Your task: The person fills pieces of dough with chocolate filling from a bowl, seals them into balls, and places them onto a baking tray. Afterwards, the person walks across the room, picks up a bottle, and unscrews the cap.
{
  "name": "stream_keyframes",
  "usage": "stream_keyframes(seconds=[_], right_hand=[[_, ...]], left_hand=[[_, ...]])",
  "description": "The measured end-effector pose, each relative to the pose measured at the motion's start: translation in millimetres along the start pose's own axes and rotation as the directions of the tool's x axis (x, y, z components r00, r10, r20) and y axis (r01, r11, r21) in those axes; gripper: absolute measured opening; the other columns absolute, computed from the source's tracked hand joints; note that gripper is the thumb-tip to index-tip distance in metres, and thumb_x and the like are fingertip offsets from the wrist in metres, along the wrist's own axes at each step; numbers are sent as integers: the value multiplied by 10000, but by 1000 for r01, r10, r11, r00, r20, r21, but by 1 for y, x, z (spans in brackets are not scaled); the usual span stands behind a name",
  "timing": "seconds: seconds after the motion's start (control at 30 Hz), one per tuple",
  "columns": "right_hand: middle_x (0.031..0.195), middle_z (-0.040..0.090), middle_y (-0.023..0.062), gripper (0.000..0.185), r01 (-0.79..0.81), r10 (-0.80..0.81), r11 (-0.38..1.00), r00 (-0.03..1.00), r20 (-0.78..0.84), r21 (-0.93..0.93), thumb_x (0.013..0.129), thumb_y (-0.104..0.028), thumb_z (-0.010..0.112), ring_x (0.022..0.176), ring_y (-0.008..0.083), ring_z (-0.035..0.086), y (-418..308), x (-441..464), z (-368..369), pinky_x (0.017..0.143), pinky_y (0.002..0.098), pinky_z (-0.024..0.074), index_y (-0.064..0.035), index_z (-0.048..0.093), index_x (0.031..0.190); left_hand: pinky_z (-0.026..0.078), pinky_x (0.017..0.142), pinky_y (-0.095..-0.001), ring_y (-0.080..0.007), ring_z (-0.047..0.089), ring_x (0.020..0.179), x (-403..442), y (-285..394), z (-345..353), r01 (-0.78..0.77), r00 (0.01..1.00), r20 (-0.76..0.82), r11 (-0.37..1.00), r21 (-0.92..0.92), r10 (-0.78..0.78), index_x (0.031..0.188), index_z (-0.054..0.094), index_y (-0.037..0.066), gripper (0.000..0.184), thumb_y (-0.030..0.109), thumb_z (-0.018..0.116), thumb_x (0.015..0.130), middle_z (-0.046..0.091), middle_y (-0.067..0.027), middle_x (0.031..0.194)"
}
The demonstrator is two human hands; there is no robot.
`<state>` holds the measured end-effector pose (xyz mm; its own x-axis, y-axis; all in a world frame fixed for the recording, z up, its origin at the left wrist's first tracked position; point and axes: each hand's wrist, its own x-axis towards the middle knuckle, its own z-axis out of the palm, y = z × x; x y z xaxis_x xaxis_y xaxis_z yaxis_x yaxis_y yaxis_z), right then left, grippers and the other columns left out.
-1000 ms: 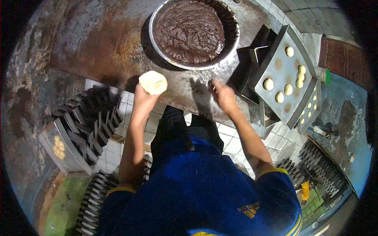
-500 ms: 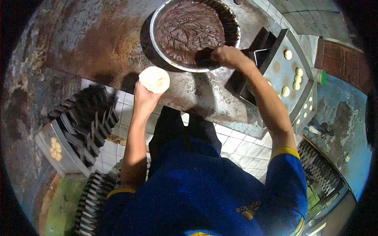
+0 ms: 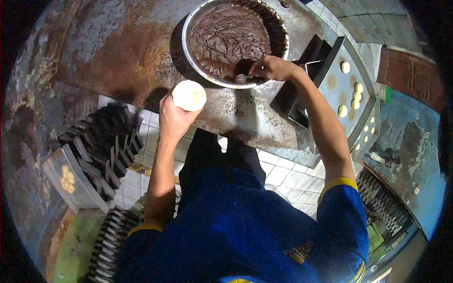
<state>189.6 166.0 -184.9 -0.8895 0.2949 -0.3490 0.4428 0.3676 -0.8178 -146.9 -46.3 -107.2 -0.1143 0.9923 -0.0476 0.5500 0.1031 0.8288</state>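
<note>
A flat round of pale dough (image 3: 189, 95) rests in my left hand (image 3: 174, 118), its fingers wrapped round the underside. My right hand (image 3: 273, 68) pinches the handle of a small spoon (image 3: 241, 79) at the near rim of a large metal bowl (image 3: 188, 52). Dark brown paste (image 3: 229, 35) fills much of that bowl, and the spoon's head lies over the paste's near edge. The dough is just below and left of the bowl, apart from it.
On the right, a metal tray (image 3: 328, 82) on a dark stack bears several dough balls (image 3: 356, 95). Another tray (image 3: 75, 188) with dough balls is at the lower left, beside stacked dark metal trays (image 3: 101, 151). The worn worktop (image 3: 118, 61) extends leftward.
My right hand has moved from the table's near side up to the bowl, and the spoon now shows at its rim. My left hand has shifted slightly, still holding the dough.
</note>
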Motion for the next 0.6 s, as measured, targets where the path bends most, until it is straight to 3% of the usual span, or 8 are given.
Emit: stream_keyframes(seconds=[0.03, 0.13, 0.23, 0.33, 0.4, 0.5, 0.53, 0.6], right_hand=[[1101, 757, 206, 244, -1, 1, 1000, 1000, -4, -1, 1008, -171, 595, 1029, 392, 729, 1, 2, 4, 913, 477, 575, -65, 748, 1165], [1065, 744, 224, 285, -398, 337, 809, 917, -212, -432, 1030, -212, 563, 1013, 419, 708, -4, 13, 36, 910, 499, 565, -57, 725, 1206], [1091, 738, 233, 297, -442, 400, 729, 895, -199, -523, 1033, -227, 552, 1038, 423, 695, -6, 13, 50, 933, 502, 559, -68, 721, 1217], [1141, 745, 223, 278, -293, 282, 895, 956, -84, -337, 1060, -187, 565, 1090, 361, 714, 20, 11, 43, 962, 422, 564, -36, 721, 1234], [1135, 762, 153, 269, -102, 112, 977, 993, -44, 188, 1064, -197, 617, 1089, 268, 711, -51, -8, 13, 975, 381, 551, -13, 720, 1232], [1117, 746, 146, 244, -21, 80, 957, 977, -195, 290, 1066, -212, 616, 1091, 254, 701, -137, -22, 14, 972, 399, 545, -35, 736, 1184], [1126, 730, 151, 238, 119, -67, 982, 945, -319, 147, 1057, -198, 624, 1085, 285, 695, -154, -25, 21, 962, 412, 544, -30, 730, 1186], [1089, 702, 146, 219, 120, -83, 991, 892, -444, 56, 1005, -148, 660, 1057, 339, 684, -197, -30, 34, 939, 430, 546, -57, 726, 1193]], left_hand=[[589, 860, -381, -277, 781, 918, 0, 2, 0, -4, 1000, 2, 1000, 0, 4, 1060, 748, -19, 371, 183, 902, 789, 799, -156, 993], [584, 906, -453, -381, 744, 1004, 2, 10, 0, 35, 999, -18, 999, -30, -35, 1165, 711, -1, 501, 168, 902, 734, 768, -193, 1061], [582, 910, -457, -383, 744, 1002, 3, 12, -2, -15, 1000, -20, 998, 55, 16, 1177, 702, -4, 518, 175, 903, 734, 765, -198, 1069], [582, 912, -459, -383, 744, 1007, 0, 7, 0, 21, 1000, -5, 999, -31, -21, 1165, 703, -4, 509, 172, 903, 731, 765, -200, 1059], [588, 894, -452, -386, 748, 991, 0, 3, 4, 35, 999, 3, 999, -7, -35, 1141, 703, 1, 475, 166, 896, 739, 767, -199, 1041], [593, 860, -442, -379, 755, 969, 1, 16, 4, 2, 1000, 26, 997, -81, 0, 1104, 703, 12, 446, 174, 901, 739, 769, -194, 1026], [593, 860, -442, -379, 755, 969, 2, 23, 5, 0, 1000, 19, 997, -75, 2, 1104, 703, 12, 446, 174, 901, 739, 769, -194, 1026], [594, 829, -427, -361, 762, 955, 2, 40, 6, -35, 996, 74, 992, -122, 44, 1078, 701, 22, 431, 194, 910, 742, 772, -183, 1023]])
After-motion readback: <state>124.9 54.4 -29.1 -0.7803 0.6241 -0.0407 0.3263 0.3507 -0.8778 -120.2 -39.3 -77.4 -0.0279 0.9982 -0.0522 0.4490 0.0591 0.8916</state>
